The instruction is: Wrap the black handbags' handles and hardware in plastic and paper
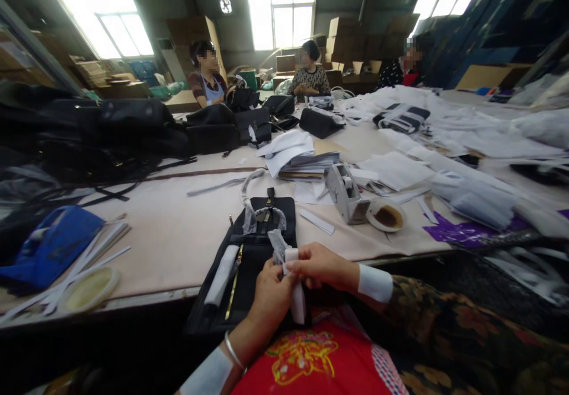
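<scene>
A black bag [249, 264] with a gold zipper lies at the table's front edge, partly over the lap. Its handle [276, 214] is wrapped in clear plastic. A white wrapped strip [221, 276] lies on the bag's left side; a second white strip [297, 303] is on the right side. My left hand [272, 294] is closed around the lower part of some crumpled clear wrapping [278, 244] at the bag's right side. My right hand [320, 264] pinches the top of a white piece [291, 257] beside it, close to my left fingers.
A grey tape dispenser [347, 193] and a bowl of brown stuff [386, 215] stand right of the bag. Papers [296, 158] are stacked behind. At left are a blue dispenser [57, 244], a round dish [89, 288] and black bags [102, 128]. Three people sit across the table.
</scene>
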Demonstrator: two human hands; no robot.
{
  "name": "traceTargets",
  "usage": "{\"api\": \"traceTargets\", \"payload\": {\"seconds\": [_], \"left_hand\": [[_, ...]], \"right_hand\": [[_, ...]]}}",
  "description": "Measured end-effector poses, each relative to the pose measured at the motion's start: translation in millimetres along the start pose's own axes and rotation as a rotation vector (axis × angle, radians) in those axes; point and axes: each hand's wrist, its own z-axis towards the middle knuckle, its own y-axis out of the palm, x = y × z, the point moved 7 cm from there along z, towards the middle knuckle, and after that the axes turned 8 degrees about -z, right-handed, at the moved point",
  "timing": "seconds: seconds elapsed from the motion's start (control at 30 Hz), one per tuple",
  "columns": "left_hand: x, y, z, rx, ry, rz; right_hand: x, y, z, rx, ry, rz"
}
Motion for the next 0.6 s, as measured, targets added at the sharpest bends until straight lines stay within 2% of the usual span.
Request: {"api": "traceTargets", "payload": {"seconds": [0.17,0.27,0.47,0.6], "left_hand": [[0.6,-0.3,0.3,0.041,0.006,0.047],[2.2,-2.4,-0.8,0.032,0.007,0.047],[3.3,-3.9,-2.6,-0.106,0.004,-0.052],[0.2,-6.0,-1.7,-0.095,-0.033,-0.09]], "right_hand": [[3.5,1.5,7.6,0.115,0.017,-0.052],[2.3,4.6,8.6,0.093,0.0,0.01],[2.5,2.0,9.9,0.039,0.0,0.06],[5.2,2.0,9.9,0.008,0.023,0.063]]}}
